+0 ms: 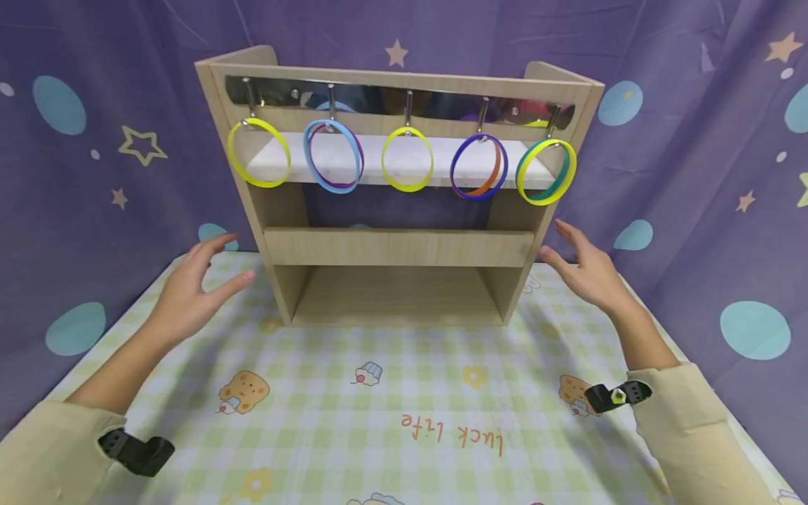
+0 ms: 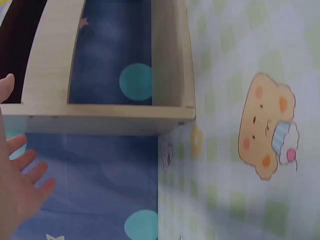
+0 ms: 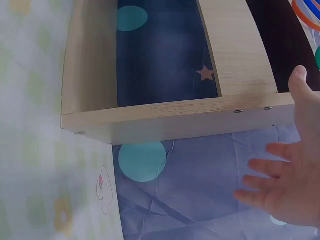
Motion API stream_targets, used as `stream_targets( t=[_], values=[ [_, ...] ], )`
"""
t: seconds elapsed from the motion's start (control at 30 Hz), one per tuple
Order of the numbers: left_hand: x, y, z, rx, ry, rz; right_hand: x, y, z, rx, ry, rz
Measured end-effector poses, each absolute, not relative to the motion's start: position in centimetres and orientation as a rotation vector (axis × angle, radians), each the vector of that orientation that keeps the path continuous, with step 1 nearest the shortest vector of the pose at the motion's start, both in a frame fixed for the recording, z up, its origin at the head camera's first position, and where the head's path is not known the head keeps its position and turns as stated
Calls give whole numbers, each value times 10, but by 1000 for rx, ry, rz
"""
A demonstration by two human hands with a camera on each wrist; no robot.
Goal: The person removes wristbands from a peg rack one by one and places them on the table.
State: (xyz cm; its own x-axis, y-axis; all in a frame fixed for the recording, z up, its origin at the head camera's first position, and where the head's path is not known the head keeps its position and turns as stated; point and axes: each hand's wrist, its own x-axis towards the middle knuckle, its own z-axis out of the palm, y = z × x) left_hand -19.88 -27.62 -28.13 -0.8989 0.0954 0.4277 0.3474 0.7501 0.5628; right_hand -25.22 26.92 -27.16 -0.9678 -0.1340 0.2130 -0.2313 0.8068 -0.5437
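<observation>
Sleeves and straps: closest to me, a left cuff [image 1: 63, 456] and a right cuff [image 1: 707, 435], each with a black wrist device [image 1: 135, 452] by it.
Tablecloth: green-and-white check [image 1: 416, 372], printed with cupcakes and flowers, under everything.
Left hand: raised left of the cabinet [image 1: 189, 294], thumb well apart from the fingers, palm holding nothing, no contact.
Right hand: raised near the cabinet's right side [image 1: 587, 273], fingers spread in the wrist view, thumb apart – nothing in its grasp, either.
Wooden cabinet: upright between the hands [image 1: 398, 247], with a white shelf [image 1: 407, 158] behind the rings.
Hook strip: a shiny metal strip [image 1: 372, 98] across the top front, five hooks, all carrying rings.
Single rings: a left yellow ring [image 1: 268, 184] on the leftmost hook, a middle yellow ring [image 1: 407, 188] on the centre one.
Paired rings: light blue ring [image 1: 307, 151] with purple ring [image 1: 362, 151]; dark blue ring [image 1: 453, 168] with orange ring [image 1: 495, 172]; right yellow ring [image 1: 536, 201] with green ring [image 1: 559, 184].
Pair risk: I'd expect a careless pull on one ring to bring its partner along, since they share a hook.
Knock risk: the right hand sits near the side panel; a bump there could set the rings swinging, perhaps off their hooks.
Curtain: purple, starred [image 1: 126, 217], behind it all.
</observation>
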Motion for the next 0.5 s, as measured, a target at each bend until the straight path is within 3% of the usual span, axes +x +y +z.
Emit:
stream_targets(
  t=[0.5],
  values=[
    [-192,-244,-272,-378,-2228,-1068,-263,264,-270,348,-2658,1211]
  ],
)
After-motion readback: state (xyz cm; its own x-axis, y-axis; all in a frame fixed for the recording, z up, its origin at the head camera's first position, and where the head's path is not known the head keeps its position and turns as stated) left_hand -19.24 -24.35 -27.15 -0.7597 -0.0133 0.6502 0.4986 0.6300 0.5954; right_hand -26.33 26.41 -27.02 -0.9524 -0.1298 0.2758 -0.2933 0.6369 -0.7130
